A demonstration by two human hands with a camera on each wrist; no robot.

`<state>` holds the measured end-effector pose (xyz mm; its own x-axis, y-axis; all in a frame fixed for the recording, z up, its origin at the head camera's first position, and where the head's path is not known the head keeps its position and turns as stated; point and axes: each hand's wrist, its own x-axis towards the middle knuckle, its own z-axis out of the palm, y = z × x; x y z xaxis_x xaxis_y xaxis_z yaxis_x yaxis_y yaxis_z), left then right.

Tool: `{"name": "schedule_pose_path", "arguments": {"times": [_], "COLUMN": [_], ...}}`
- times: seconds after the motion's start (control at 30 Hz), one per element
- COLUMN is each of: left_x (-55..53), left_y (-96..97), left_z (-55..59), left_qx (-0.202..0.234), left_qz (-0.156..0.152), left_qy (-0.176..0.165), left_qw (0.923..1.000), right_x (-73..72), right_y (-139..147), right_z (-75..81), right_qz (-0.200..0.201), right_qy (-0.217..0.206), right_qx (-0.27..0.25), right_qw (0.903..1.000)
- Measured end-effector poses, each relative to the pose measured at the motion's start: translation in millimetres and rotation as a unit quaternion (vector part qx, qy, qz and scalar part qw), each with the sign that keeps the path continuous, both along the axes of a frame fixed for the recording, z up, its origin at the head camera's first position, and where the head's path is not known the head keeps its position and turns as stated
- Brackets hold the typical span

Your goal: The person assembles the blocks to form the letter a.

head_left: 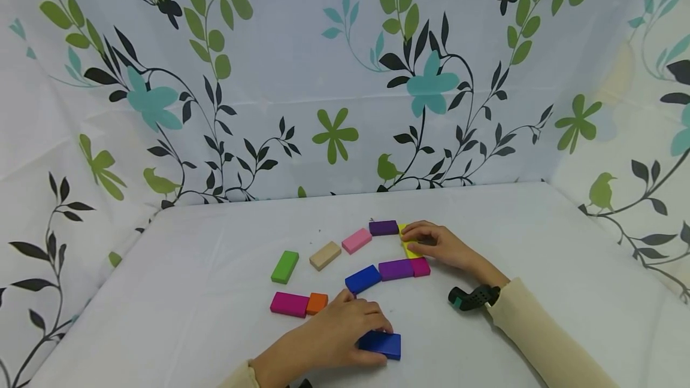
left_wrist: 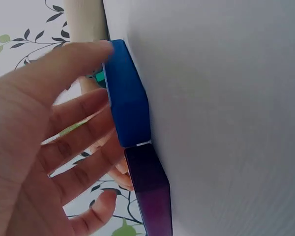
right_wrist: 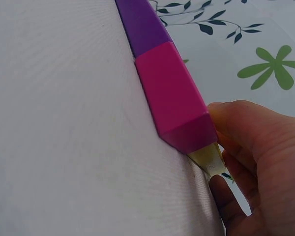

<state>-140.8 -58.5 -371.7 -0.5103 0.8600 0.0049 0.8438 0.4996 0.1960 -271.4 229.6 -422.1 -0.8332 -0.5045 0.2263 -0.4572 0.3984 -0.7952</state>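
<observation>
1. The left hand point(head_left: 345, 328) grasped a blue block point(head_left: 386, 346) near the front of the table point(head_left: 178, 316); thumb and fingers were set against it from opposite sides.
2. The blue block lay flat, its long axis running left to right, with the right end angled slightly toward the person.
3. A dark purple block point(left_wrist: 152, 189) stood end to end with it on the left, meeting it at a slight bend.
4. The right hand point(head_left: 439, 244) had thumb and bent fingers on a yellow block point(head_left: 412, 254) farther back, grasping it from the right.
5. The yellow block's long axis ran from far to near, the far end leaning left. It sat between a violet block point(head_left: 384, 228) at its far end and a short magenta block point(head_left: 421, 266) at its near end.
6. A purple block point(head_left: 396, 269) touched the magenta one, its long axis running roughly left to right; a second blue block point(head_left: 363, 279) continued leftward, slanting toward the person.
7. Visible block faces were of plain, solid colour.
</observation>
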Motion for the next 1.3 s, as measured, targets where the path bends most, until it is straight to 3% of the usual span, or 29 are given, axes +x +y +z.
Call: {"name": "schedule_pose_path", "arguments": {"times": [0.23, 0.47, 0.77, 1.07, 1.3], "left_x": [-1.8, -7.4, -18.4, -32.1, -44.9], "left_y": [-6.4, -18.9, -40.6, -59.4, -73.7], "left_z": [4.8, 15.2, 30.7, 31.3, 23.1], "left_qx": [0.027, 0.069, 0.080, 0.118, 0.129], "left_qz": [0.016, 0.020, 0.081, 0.128, 0.171], "left_qy": [-0.021, -0.005, -0.040, -0.069, -0.055], "left_qw": [0.9993, 0.9974, 0.9927, 0.9824, 0.9753], "right_x": [-0.5, -0.6, -1.3, -2.3, -2.3], "right_y": [0, 1, -1, 0, 0], "right_z": [0.0, -0.5, -1.2, -2.6, -1.8], "right_qz": [0.001, -0.002, 0.002, -0.001, 0.000], "right_qy": [0.000, 0.006, 0.001, 0.000, -0.003], "right_qx": [0.000, 0.000, 0.000, 0.001, 0.001], "right_qw": [1.0000, 1.0000, 1.0000, 1.0000, 1.0000]}}
